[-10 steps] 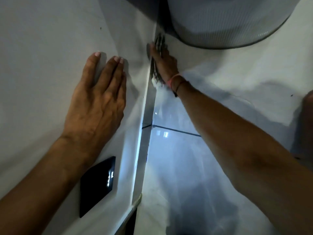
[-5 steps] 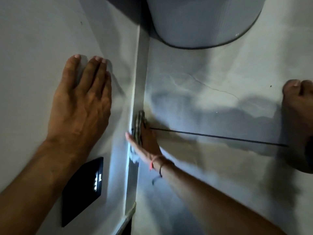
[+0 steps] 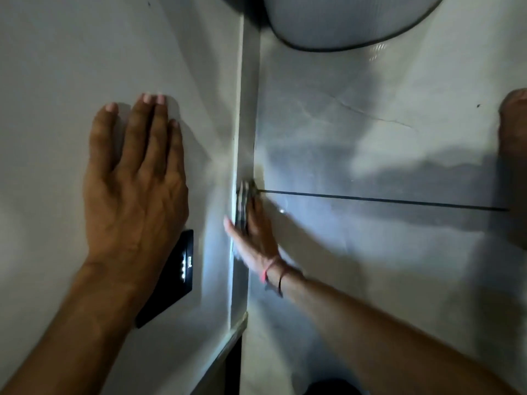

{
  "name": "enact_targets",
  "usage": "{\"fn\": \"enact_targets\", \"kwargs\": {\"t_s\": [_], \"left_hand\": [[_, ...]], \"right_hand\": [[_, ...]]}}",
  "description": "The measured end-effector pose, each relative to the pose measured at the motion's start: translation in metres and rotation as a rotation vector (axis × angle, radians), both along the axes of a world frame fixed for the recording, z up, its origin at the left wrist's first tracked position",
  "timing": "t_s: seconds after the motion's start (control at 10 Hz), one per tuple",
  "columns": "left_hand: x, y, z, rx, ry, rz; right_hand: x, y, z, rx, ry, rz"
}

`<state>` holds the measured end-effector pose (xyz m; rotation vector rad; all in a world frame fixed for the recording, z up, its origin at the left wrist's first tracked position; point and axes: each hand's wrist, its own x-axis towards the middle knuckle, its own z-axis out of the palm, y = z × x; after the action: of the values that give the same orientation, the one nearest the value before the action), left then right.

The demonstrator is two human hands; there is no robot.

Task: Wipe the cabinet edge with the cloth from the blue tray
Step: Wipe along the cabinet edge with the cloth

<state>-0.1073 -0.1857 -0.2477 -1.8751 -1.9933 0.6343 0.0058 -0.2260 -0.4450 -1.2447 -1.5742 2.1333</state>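
Counts: 2 hands, 1 cloth, 1 cabinet edge, 1 black panel, 1 foot, 1 round container.

Left hand (image 3: 134, 189) lies flat on the cabinet's smooth white top face, fingers (image 3: 148, 129) straight and close together, holding nothing. Just below its wrist sits a flat black rectangular panel (image 3: 171, 280) w/ a row of small white lights.

Cabinet edge (image 3: 242, 132) is a narrow pale strip running top to bottom, matte, straight. Cloth (image 3: 244, 201) is a small bunched wad, grey-dark and blurred, weave not readable. It's pressed against the edge abt halfway down, at the tips of the right hand (image 3: 253, 238). That hand's fingers are extended and narrow, flat behind the cloth, pinning it to the edge; thumb on the near side. Wrist carries 2 thin bands, 1 red and 1 dark.

Floor (image 3: 370, 266) is glossy grey tile w/ 1 dark grout line. Bare foot (image 3: 513, 166) at far right. Pale ribbed round container (image 3: 342, 21) at top.
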Motion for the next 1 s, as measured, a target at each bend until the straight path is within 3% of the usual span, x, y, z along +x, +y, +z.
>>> {"fn": "enact_targets", "kwargs": {"t_s": [0.1, 0.2, 0.3, 0.4, 0.5, 0.6, 0.7, 0.8, 1.0], "left_hand": [[-0.006, -0.031, -0.017, -0.032, -0.103, 0.051], [-0.011, -0.049, -0.021, -0.138, -0.052, 0.091], [-0.008, -0.075, -0.014, -0.138, 0.029, 0.001], [0.005, -0.089, -0.006, -0.159, 0.137, -0.061], [0.013, -0.092, -0.003, -0.172, 0.108, -0.023], [0.008, -0.093, -0.006, -0.135, 0.111, -0.036], [0.0, -0.098, -0.013, -0.129, 0.091, -0.021], [0.001, -0.104, -0.015, -0.145, 0.061, -0.003], [0.022, -0.108, 0.0, -0.169, 0.109, -0.017]], "right_hand": [[0.041, -0.111, 0.001, -0.142, -0.056, 0.141], [0.062, -0.147, 0.019, -0.218, -0.009, 0.293], [0.046, -0.13, 0.014, -0.266, -0.031, 0.201], [0.006, -0.056, 0.014, -0.191, -0.036, -0.013], [-0.012, -0.01, 0.006, 0.007, -0.124, -0.055], [0.005, -0.072, 0.009, -0.051, -0.076, -0.066], [0.047, -0.183, 0.034, -0.187, -0.058, 0.074], [0.047, -0.197, 0.029, -0.265, -0.072, 0.101], [-0.003, -0.014, -0.012, -0.047, -0.046, -0.112]]}}
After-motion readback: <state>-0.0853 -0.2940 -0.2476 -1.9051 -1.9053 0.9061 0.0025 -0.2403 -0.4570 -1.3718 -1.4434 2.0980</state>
